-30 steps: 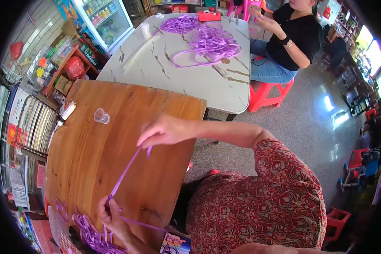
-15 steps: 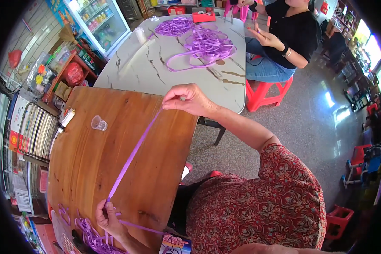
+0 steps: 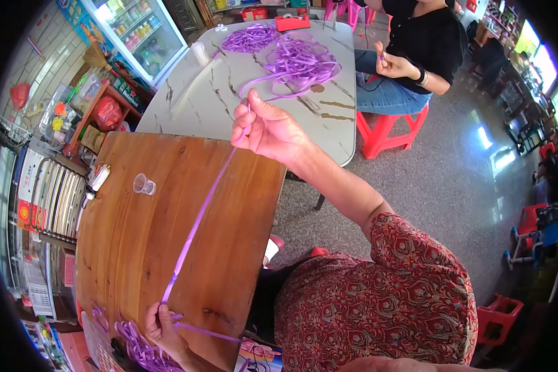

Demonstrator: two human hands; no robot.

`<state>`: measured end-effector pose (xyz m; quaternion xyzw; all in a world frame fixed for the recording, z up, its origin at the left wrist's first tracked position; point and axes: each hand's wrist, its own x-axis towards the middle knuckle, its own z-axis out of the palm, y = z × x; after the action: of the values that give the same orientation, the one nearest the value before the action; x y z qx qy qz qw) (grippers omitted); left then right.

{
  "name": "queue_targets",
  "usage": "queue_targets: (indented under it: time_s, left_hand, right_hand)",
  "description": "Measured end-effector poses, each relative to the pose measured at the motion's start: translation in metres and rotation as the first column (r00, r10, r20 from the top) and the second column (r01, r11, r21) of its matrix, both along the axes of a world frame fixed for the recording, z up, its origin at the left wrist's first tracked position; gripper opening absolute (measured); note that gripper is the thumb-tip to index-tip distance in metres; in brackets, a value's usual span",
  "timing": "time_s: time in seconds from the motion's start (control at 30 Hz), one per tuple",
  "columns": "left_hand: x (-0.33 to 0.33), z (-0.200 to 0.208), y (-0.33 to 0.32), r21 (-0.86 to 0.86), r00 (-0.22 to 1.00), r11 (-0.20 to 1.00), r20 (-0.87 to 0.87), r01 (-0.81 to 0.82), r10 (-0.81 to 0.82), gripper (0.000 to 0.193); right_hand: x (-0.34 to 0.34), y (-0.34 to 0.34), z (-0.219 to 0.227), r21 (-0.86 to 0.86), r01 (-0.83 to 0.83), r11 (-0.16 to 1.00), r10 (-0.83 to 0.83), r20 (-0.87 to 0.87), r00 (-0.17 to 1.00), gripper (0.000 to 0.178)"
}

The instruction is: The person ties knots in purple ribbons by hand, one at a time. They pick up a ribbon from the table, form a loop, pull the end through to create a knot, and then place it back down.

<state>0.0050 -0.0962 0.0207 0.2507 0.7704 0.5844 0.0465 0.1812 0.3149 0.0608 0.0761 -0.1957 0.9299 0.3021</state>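
Observation:
A flat purple ribbon (image 3: 198, 223) stretches slantwise between my two hands above the wooden table. At its upper end my right hand (image 3: 270, 129) grips it in curled fingers, the thumb pointing up. My left hand (image 3: 162, 323) pinches the lower end between thumb and fingers near the table's near left part. Just above that pinch, a darker spot (image 3: 174, 276) like a joint or fold shows on the ribbon. From the left hand another length of ribbon (image 3: 208, 333) runs right to the table edge. Beside this hand lies a loose heap of purple ribbon (image 3: 139, 347).
A clear plastic cup (image 3: 144, 184) stands on the wooden table (image 3: 124, 229). Beyond, a marble-patterned table (image 3: 186, 111) holds ribbon piles (image 3: 301, 62), a white cup (image 3: 200, 54) and a red box (image 3: 291, 23). A person in black (image 3: 425, 37) sits there on a red stool (image 3: 387, 133).
My right hand has turned, thumb now up, and ribbon is wrapped in its fingers. The ribbon's dark spot has moved up from my left hand. The other person's hand has lowered.

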Motion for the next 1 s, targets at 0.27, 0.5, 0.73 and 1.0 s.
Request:
queue_targets:
  time_s: [0.27,0.5,0.73,1.0]
  left_hand:
    - [0.026,0.042,-0.011,-0.121,0.989,0.988,0.124,0.092,-0.077,0.015]
    - [-0.001,0.024,-0.059,-0.204,0.959,0.965,-0.262,-0.166,0.11,0.013]
    - [0.013,0.044,-0.062,-0.181,0.94,0.923,-0.097,-0.339,0.327,0.015]
    - [0.004,0.031,-0.057,0.534,0.977,0.836,0.213,-0.128,0.014,0.024]
  right_hand:
    - [0.01,0.028,-0.01,-0.091,0.065,0.994,-0.071,-0.074,0.995,0.016]
    - [0.015,0.049,-0.022,-0.074,0.198,0.977,-0.202,-0.054,0.978,0.019]
    - [0.013,0.052,-0.026,0.088,0.349,0.933,-0.352,0.018,0.936,0.025]
    - [0.016,0.047,-0.027,0.187,0.392,0.901,-0.411,0.074,0.909,0.026]
